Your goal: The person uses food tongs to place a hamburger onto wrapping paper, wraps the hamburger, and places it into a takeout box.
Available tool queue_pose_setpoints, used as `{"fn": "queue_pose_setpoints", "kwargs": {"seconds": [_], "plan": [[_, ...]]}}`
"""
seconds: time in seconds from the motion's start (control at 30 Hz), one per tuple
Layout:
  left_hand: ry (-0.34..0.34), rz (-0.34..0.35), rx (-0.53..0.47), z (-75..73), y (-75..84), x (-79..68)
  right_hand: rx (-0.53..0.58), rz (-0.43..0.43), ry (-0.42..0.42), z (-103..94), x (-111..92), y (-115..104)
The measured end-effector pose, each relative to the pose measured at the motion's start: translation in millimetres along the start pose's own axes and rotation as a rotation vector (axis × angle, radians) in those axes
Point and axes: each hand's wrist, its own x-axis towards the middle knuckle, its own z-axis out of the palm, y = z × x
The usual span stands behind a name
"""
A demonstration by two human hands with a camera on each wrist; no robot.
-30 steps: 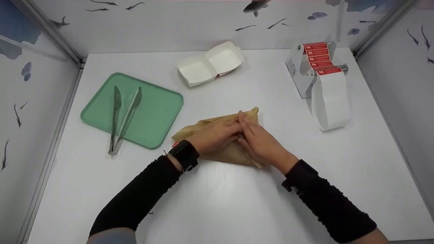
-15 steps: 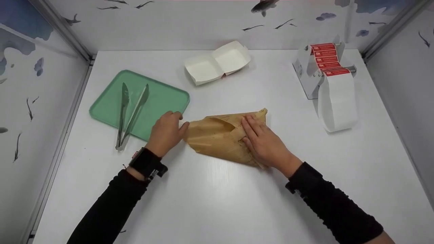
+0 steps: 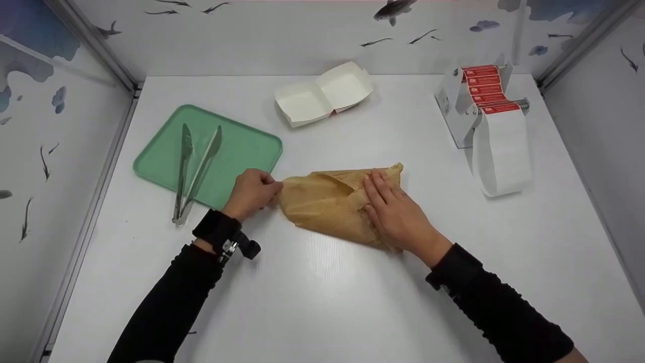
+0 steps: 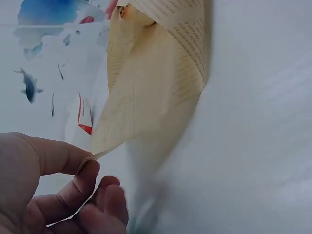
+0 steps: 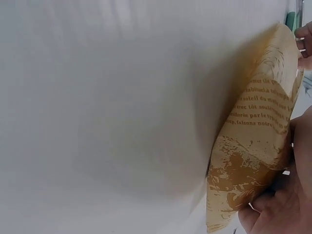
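A sheet of brown printed wrapping paper [image 3: 322, 201] lies folded around something in the middle of the table. In the left wrist view, a tan, rounded piece of food [image 4: 139, 17] shows inside its fold. My left hand [image 3: 252, 194] pinches the paper's left end between thumb and forefinger, lifting that flap [image 4: 131, 112] off the table. The right hand [image 3: 400, 217] rests on the folded right part, its fingers straight and together. From the right wrist camera, the printed side of the wrapping paper [image 5: 258, 117] stands up along the hand's edge.
Beside my left hand lies a green tray [image 3: 242, 151] with metal tongs [image 3: 184, 171] across it, their joined end over its front edge. An open white carton [image 3: 322, 93] sits at the back. A label dispenser [image 3: 484, 106] with red stickers stands at back right.
The left hand has moved left from beside the right hand to the paper's left end and now pinches it. The right hand stays on the paper, which has shifted slightly right.
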Motion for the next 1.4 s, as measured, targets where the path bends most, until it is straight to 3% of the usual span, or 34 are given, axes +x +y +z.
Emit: {"fn": "queue_pose_setpoints", "kwargs": {"seconds": [0.2,0.43,0.7,0.87,1.0,1.17,1.4], "plan": [[-0.048,0.018,-0.087,-5.3,21.0,-7.9,0.010,0.011,-0.046,-1.8,2.6,-1.5],[-0.092,0.180,-0.107,-3.5,60.5,-22.1,0.020,-0.004,-0.087,-2.9,3.2,2.6],[-0.115,0.327,-0.115,24.0,103.0,-30.3,0.078,-0.066,-0.117,-7.8,3.6,11.5],[-0.121,0.409,-0.080,42.8,118.3,-30.5,0.101,-0.098,-0.128,-12.2,4.3,19.2],[-0.167,0.462,-0.098,48.9,116.7,-29.6,0.101,-0.116,-0.080,-15.7,4.0,23.4],[-0.226,0.509,-0.138,50.1,99.2,-32.2,0.011,-0.082,0.022,-16.6,-0.1,24.2],[-0.199,0.743,0.020,61.8,68.5,-43.3,-0.037,-0.091,0.149,-13.0,-9.1,23.5]]}}
